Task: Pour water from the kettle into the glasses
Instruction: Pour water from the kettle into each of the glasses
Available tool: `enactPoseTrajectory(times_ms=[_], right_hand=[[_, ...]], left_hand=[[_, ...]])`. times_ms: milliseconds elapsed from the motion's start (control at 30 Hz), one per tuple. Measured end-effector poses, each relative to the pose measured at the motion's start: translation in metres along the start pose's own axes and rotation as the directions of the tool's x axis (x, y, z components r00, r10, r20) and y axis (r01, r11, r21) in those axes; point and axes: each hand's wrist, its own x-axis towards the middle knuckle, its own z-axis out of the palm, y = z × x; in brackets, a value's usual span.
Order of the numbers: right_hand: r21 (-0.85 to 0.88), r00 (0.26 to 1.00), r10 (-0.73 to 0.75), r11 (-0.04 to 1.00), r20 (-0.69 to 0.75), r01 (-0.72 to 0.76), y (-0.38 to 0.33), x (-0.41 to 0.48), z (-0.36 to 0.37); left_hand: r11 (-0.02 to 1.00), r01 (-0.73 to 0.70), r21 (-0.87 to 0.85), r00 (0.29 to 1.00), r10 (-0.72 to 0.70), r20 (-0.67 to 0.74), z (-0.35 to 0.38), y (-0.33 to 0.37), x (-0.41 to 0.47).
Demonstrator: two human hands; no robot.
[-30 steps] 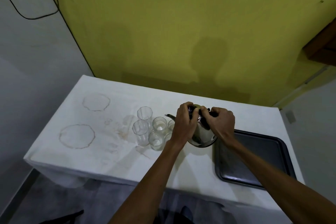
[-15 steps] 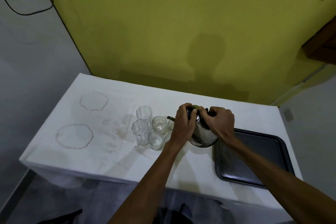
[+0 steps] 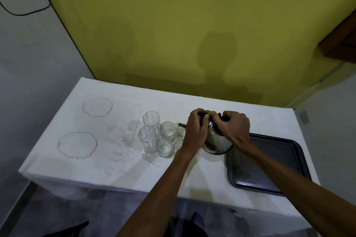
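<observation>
A shiny metal kettle [image 3: 216,143] is tilted to the left above the white table [image 3: 115,169], its thin spout [image 3: 181,124] over a cluster of several clear glasses. Two tall glasses [image 3: 148,139] stand on the left of the cluster, and short glasses [image 3: 167,131] stand closer to the spout. My left hand [image 3: 195,131] wraps the kettle's top and lid on its left side. My right hand [image 3: 234,128] grips the dark handle at the top right. The glasses nearest the kettle are partly hidden by my left hand.
A dark metal tray [image 3: 269,163] lies on the table to the right of the kettle, near the front right corner. Two brown ring stains [image 3: 78,145] mark the cloth at the left. A yellow wall stands behind the table.
Both hands and the kettle hold almost the same pose over the glasses. The camera view has shifted slightly.
</observation>
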Motion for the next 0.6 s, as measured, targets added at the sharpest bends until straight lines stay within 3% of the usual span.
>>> enactPoseTrajectory(times_ms=[600], right_hand=[[-0.041,1.0,-0.004,0.999,0.009,0.004,-0.001,0.0015,-0.0047]], left_hand=[[1.0,-0.011,-0.019,1.0,0.011,-0.02,0.002,0.0035,-0.0025]])
